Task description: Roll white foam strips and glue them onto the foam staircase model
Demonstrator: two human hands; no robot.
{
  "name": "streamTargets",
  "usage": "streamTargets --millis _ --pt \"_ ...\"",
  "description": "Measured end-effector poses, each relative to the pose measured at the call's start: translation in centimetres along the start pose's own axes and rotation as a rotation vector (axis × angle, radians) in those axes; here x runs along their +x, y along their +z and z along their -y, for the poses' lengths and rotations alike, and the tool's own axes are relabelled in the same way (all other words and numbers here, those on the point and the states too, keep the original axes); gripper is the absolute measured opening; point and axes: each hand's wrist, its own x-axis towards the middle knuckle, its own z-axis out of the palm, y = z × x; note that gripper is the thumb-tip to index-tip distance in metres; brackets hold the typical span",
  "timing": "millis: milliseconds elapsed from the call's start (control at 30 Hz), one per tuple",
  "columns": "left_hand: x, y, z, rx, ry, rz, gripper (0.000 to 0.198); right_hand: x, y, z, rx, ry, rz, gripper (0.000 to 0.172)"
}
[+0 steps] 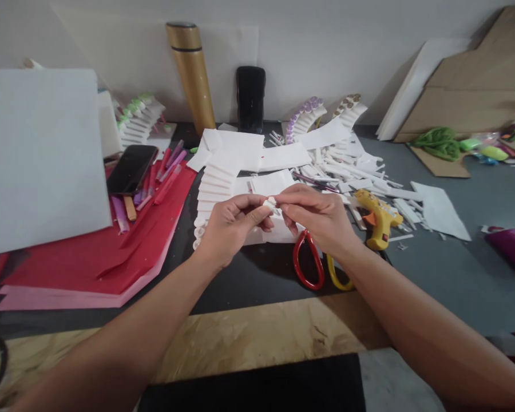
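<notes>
Both hands meet over the middle of the desk at a small white piece (270,203), which looks like rolled or folded paper. My left hand (240,220) pinches it between thumb and forefinger. From the other side, the fingertips of my right hand (317,214) are closed on its edge. Behind my left hand lies a fan of stepped white paper strips (217,186) with white curls (198,229) along its near end. Scissors (309,260) with one red and one yellow handle lie under my right hand, their blades hidden. A yellow glue gun (377,217) rests beside my right wrist.
White paper scraps (339,166) are heaped at the back right. Red sheets (90,257), pink rolls (165,171) and a phone (131,169) lie left. A gold flask (191,80) and a black device (250,97) stand by the wall. Cardboard (476,91) leans at right.
</notes>
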Motion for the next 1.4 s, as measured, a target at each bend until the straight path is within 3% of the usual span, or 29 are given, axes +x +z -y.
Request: streamTargets --millis 200,433,1033,1233,1400 --pt "-0.01 -0.25 0.14 0.055 0.024 0.015 0.018 -0.16 -0.03 0.36 -0.157 -0.093 0.015 0.02" --pt "-0.11 -0.01 -0.2 0.108 0.014 0.02 0.019 -0.1 -0.32 0.67 -0.487 -0.377 0.031 0.027" --pt "-0.27 0.06 -0.48 0.198 0.018 0.026 0.017 -0.27 -0.7 0.33 -0.617 -0.522 0.068 0.03" --pt "-0.32 -0.18 -0.69 0.282 0.092 0.076 0.017 -0.28 -0.6 0.65 -0.532 -0.497 0.053 0.03" --pt "-0.14 -0.32 -0.66 0.292 0.111 0.069 0.018 -0.35 -0.24 0.5 -0.342 -0.297 0.016 0.028"
